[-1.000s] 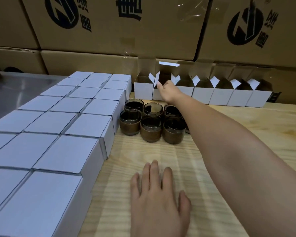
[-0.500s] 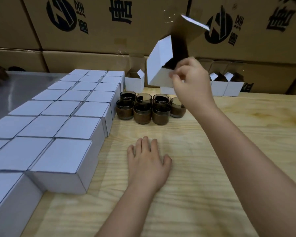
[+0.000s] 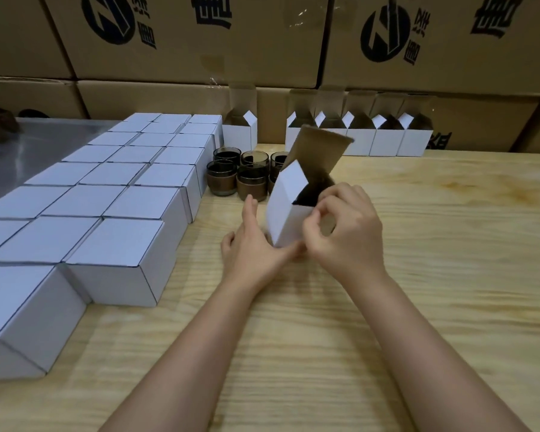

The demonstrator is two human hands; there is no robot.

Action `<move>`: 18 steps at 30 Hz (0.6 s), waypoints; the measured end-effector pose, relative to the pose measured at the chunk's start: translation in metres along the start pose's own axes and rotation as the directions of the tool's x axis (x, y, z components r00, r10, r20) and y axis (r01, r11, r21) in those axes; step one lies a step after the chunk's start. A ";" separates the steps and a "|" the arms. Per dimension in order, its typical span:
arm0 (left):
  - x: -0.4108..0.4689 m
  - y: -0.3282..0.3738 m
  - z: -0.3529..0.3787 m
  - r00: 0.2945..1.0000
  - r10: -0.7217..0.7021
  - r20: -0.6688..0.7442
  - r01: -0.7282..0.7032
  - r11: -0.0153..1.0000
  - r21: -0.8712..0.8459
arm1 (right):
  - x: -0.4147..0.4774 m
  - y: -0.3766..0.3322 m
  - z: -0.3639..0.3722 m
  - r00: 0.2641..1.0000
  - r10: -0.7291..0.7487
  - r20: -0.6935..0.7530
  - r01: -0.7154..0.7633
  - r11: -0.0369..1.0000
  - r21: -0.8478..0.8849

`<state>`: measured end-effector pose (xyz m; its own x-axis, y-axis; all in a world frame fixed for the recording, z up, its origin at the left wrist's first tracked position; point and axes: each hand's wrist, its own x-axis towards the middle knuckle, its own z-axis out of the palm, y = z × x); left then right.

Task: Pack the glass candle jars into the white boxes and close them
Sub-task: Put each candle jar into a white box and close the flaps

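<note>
My right hand (image 3: 346, 232) pinches the rim of a tilted, open white box (image 3: 289, 222), my straight-fingered left hand (image 3: 253, 247) bracing its side; glass candle jars (image 3: 252, 182) stand on the bench (image 3: 449, 244) just behind.

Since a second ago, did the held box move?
Yes. The white box left the row of open boxes and came nearer, in front of the candle jars.

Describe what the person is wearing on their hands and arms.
The left hand and right hand are both bare: no gloves, rings, watch or bracelet can be seen. Both forearms are uncovered too, with no sleeve in view.
</note>
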<state>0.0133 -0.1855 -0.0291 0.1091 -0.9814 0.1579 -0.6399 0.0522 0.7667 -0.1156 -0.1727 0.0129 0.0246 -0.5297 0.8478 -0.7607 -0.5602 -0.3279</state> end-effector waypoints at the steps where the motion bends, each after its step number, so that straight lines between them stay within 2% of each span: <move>1: 0.000 0.000 0.000 1.000 0.004 -0.012 -0.004 1.000 -0.019 | -0.003 0.002 0.002 1.000 -0.012 -0.005 0.012 1.000 -0.010; 9: 0.000 0.003 -0.001 0.998 0.015 0.062 -0.016 1.000 0.011 | -0.019 0.013 0.011 0.988 -0.154 -0.021 0.154 0.988 -0.014; 11: 0.002 0.001 0.000 0.998 0.012 0.066 -0.012 1.000 -0.002 | -0.018 0.015 0.011 0.996 -0.073 -0.056 0.079 0.990 0.118; 13: 0.003 0.000 0.000 0.998 0.015 0.061 -0.014 1.000 -0.009 | -0.015 0.017 0.011 0.989 0.101 -0.110 -0.071 0.964 0.255; 15: 0.003 -0.001 0.000 0.998 0.013 0.056 -0.012 1.000 -0.018 | -0.012 0.020 0.012 0.967 0.223 -0.120 -0.176 0.932 0.317; 18: 0.003 -0.001 0.000 0.998 0.014 0.059 -0.013 1.000 -0.019 | -0.011 0.025 0.014 0.955 0.277 -0.103 -0.227 0.911 0.344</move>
<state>0.0143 -0.1882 -0.0298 0.0548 -0.9897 0.1320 -0.6264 0.0689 0.7764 -0.1259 -0.1900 -0.0103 -0.2534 -0.5957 0.7622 -0.4758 -0.6093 -0.6344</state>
